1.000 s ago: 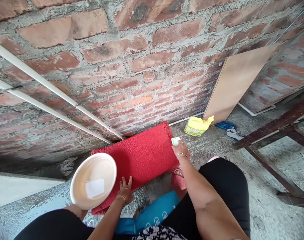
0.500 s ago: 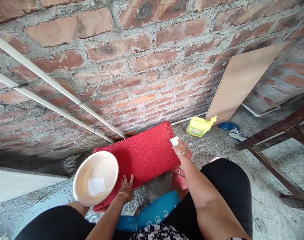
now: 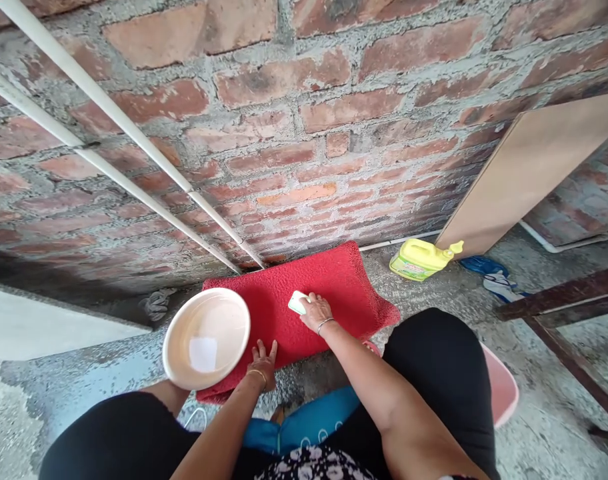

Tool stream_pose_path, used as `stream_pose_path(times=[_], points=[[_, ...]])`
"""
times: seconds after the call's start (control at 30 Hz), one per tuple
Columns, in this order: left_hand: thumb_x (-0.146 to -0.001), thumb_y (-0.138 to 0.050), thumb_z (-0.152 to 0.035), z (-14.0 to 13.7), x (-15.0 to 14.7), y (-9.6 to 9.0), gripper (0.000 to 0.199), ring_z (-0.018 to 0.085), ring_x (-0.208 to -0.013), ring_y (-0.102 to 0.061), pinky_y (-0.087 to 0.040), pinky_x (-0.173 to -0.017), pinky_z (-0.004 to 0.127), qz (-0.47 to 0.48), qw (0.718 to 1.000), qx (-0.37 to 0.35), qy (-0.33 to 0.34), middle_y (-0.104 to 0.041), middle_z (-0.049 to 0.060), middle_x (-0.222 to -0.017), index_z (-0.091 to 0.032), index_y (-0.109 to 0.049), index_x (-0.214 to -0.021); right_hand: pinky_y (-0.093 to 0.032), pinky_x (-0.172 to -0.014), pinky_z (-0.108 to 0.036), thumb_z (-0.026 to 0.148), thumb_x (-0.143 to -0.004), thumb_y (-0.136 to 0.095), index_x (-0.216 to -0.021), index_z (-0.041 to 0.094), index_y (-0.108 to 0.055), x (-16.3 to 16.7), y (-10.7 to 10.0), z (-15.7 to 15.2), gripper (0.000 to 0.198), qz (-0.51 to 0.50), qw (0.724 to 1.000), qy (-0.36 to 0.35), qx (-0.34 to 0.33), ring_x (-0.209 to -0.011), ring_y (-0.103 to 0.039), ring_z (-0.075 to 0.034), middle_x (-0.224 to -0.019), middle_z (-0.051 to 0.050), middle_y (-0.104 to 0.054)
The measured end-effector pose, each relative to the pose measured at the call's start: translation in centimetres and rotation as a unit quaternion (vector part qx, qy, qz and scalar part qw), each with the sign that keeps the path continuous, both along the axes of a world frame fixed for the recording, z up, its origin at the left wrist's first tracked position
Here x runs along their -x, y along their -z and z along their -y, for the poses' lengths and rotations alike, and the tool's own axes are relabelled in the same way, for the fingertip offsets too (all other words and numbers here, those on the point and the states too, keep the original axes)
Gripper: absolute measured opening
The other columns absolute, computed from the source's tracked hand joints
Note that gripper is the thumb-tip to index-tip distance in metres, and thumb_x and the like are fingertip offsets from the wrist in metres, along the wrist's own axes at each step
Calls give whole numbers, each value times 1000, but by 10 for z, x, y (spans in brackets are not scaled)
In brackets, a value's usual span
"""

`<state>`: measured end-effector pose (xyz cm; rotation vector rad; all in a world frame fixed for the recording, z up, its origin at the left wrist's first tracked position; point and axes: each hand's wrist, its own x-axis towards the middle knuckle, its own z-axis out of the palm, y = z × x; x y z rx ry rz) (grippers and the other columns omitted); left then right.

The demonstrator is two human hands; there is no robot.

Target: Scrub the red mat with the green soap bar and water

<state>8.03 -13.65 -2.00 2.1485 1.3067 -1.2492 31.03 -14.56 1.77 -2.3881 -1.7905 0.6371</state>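
Note:
A red textured mat (image 3: 329, 287) lies folded over a low support against the wall. My right hand (image 3: 316, 313) holds a small white and pale-green brush-like block (image 3: 299, 302) against the middle of the mat, fingers closed around it. Toward the mat's front edge, my left hand (image 3: 262, 364) rests with its fingers spread and nothing in them. A cream basin (image 3: 171, 347) stands on the mat's left end, just beside that hand. A pale square patch shows inside the basin; I cannot tell whether it is a reflection.
Beyond the mat rises a brick wall (image 3: 284, 160) with two white pipes (image 3: 204, 233) at the left. A yellow detergent jug (image 3: 418, 260) stands to the right, before a leaning board (image 3: 529, 167). Farther right is a dark wooden frame (image 3: 559, 327); a pink stool edge (image 3: 501, 387) shows by my knee.
My right hand has moved left across the mat with the block, from its right end to the middle. My left hand stays near the front edge. The view has shifted slightly.

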Motion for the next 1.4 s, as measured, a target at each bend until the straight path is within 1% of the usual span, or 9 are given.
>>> stream_pose_path(times=[0.1, 0.33, 0.47, 0.8, 0.93, 1.03, 1.13, 1.27, 1.4], points=[[-53, -73, -19, 0, 2, 3, 124, 44, -138, -3, -36, -98, 53, -2, 1000, -4, 10, 14, 27, -150, -23, 7, -148, -36, -85, -32, 33, -77, -57, -119, 30, -56, -14, 1, 3, 42, 8, 1000, 9, 24, -102, -50, -22, -115, -7, -52], [-58, -70, -20, 8, 0, -3, 117, 45, -137, -6, -39, -95, 52, 6, 999, -31, 26, 9, 27, -151, -20, 4, -147, -39, -80, -33, 36, -70, -62, -123, 34, -54, -109, -10, 46, 54, 22, 965, 237, 112, -100, -56, -24, -115, -7, -55], [-57, -71, -19, 10, -5, -8, 116, 47, -136, -8, -40, -93, 52, -1, 999, -39, 34, 6, 29, -150, -19, 3, -147, -39, -81, -38, 38, -73, -57, -119, 27, -57, -124, -25, 53, 48, 49, 946, 289, 137, -105, -55, -29, -117, -12, -55], [-57, -71, -17, 16, -4, -16, 112, 45, -136, -16, -44, -89, 52, 29, 996, -69, 44, -5, 27, -152, -20, -5, -148, -40, -85, -34, 36, -72, -63, -119, 32, -57, -42, -22, -42, 48, 33, 995, 30, 85, -104, -53, -23, -117, -7, -52], [-70, -66, -34, 11, -5, -26, 88, 40, -131, -32, -43, -92, 48, 85, 991, -103, 22, -22, 25, -149, -24, -23, -146, -41, -86, -33, 34, -69, -67, -121, 33, -56, -80, -18, -30, 53, 69, 989, 20, 128, -105, -54, -23, -116, -6, -54], [-78, -58, -42, -1, -10, -28, 72, 33, -125, -43, -40, -96, 44, 141, 979, -148, -19, -39, 21, -141, -23, -34, -143, -42, -83, -35, 30, -67, -67, -122, 29, -57, -132, -27, -3, 55, 133, 965, 102, 203, -106, -54, -26, -117, -9, -54], [-77, -60, -47, -13, -16, -22, 81, 35, -133, -31, -33, -103, 44, 174, 966, -184, -40, -30, 21, -146, -23, -25, -146, -42, -81, -38, 28, -70, -64, -116, 25, -61, -153, -42, 15, 47, 209, 941, 151, 221, -105, -54, -30, -117, -13, -54], [-64, -70, -54, -20, -21, -10, 104, 42, -137, -17, -25, -106, 54, 174, 972, -143, -71, -13, 21, -153, -26, -16, -148, -41, -81, -32, 35, -68, -68, -121, 30, -57, -93, -43, 4, 54, 170, 971, 27, 165, -96, -56, -23, -109, -8, -55], [-60, -74, -52, -20, -22, -5, 108, 42, -138, -16, -23, -106, 56, 199, 971, -110, -78, -15, 21, -152, -24, -17, -148, -38, -82, -28, 31, -70, -68, -122, 34, -54, -9, -20, -13, 54, 114, 978, -122, 126, -95, -52, -18, -108, -3, -54]])
